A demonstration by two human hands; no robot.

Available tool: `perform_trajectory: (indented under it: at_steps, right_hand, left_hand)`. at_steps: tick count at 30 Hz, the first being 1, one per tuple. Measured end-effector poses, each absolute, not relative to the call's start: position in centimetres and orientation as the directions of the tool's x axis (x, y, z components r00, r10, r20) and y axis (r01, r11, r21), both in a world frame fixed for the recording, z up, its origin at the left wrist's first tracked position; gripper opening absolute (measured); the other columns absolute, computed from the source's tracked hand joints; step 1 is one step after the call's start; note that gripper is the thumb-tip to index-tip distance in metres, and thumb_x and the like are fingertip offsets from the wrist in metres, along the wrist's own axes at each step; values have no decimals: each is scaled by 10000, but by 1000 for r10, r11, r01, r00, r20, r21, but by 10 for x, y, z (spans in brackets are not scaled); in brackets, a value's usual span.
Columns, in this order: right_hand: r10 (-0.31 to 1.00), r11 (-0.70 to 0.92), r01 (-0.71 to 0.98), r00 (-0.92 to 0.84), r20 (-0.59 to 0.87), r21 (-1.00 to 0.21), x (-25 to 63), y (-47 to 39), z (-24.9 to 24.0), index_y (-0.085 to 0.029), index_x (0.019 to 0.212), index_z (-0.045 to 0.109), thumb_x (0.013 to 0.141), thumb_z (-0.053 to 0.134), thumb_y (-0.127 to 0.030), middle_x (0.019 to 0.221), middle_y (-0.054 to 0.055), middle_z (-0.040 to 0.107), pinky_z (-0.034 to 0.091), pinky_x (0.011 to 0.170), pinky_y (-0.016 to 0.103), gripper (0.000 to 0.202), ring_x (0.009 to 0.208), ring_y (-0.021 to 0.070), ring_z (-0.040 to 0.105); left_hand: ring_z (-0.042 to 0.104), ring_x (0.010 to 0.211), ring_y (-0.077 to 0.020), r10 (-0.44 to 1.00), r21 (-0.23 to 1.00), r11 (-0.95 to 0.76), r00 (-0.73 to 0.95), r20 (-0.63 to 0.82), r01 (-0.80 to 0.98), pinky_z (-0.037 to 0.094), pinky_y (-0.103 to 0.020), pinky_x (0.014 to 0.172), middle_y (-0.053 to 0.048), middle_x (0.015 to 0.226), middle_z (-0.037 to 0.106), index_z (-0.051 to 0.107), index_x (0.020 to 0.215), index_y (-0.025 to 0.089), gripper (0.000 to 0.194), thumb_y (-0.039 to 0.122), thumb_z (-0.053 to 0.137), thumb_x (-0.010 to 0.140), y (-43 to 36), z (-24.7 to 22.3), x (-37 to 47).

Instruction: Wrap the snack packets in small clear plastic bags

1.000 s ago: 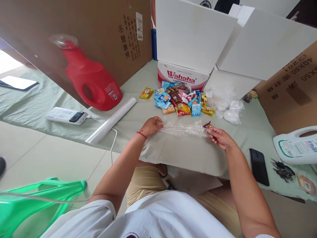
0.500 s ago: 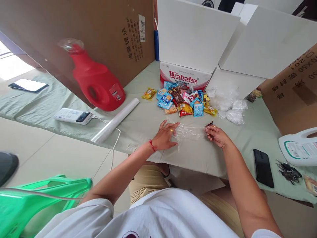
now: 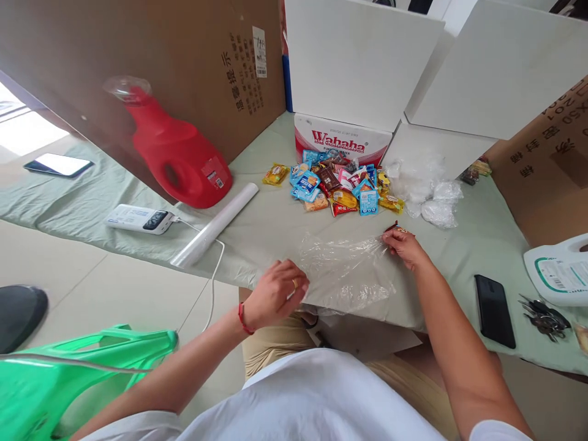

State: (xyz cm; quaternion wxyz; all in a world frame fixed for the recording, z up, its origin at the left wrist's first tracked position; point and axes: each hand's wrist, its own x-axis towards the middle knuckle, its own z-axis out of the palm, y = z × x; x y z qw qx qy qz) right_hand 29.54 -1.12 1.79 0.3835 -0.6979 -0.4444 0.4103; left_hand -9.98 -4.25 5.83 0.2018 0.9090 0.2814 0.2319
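A thin sheet of clear plastic film (image 3: 346, 266) lies spread on the cloth between my hands, gathered to a point at its right end. My right hand (image 3: 404, 245) pinches that gathered end, and a small brown-wrapped snack (image 3: 394, 226) shows at its fingertips. At the film's left edge, my left hand (image 3: 278, 291) has its fingers curled closed; whether a bit of film is in them is hidden. Beyond the film lies a pile of wrapped snacks (image 3: 337, 184) in blue, brown, red and yellow packets.
A film roll (image 3: 215, 223), white power bank (image 3: 140, 218) and red jug (image 3: 179, 153) stand left. Behind are a Wahaha carton (image 3: 340, 138) and crumpled clear plastic (image 3: 427, 190). Right are a black phone (image 3: 495, 311), keys (image 3: 546, 318) and white jug (image 3: 558, 269). A green stool (image 3: 92, 361) is lower left.
My left hand has moved left and toward my body, its spread fingers now curled. The film, bunched before, is now spread wider toward the table's front edge. My right hand has hardly moved.
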Motion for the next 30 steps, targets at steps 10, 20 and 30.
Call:
perform_trajectory:
  at_steps: [10,20,30]
  right_hand:
    - [926,-280,361,347,-150,-889,309,-16,27,-192,851,714,713,684,-517,774,29,663,438,578,275,355,646,149,509]
    - [969,232,836,-243,44,-497,265,40,69,-207,1005,777,905,539,-349,1042,84,748,468,951,359,294,1016,239,649]
    - [857,118,777,-394,-332,-619,222,76,36,-180,835,747,788,626,-351,778,12,725,443,676,253,214,708,157,605]
  left_hand:
    - [583,1314,-281,743,304,-668,634,216,679,431,-471,1110,-120,1376,672,675,1239,170,313,273,486,1012,-25,-5,-13]
    - [417,1495,-249,713,231,-700,679,175,675,286,-510,1234,-97,1595,489,518,1493,189,493,357,310,1079,-28,-21,-17]
    - [409,1500,-242,709,266,-701,685,166,662,287,-516,1235,-95,1588,499,514,1489,182,491,359,318,1075,-27,-19,-19]
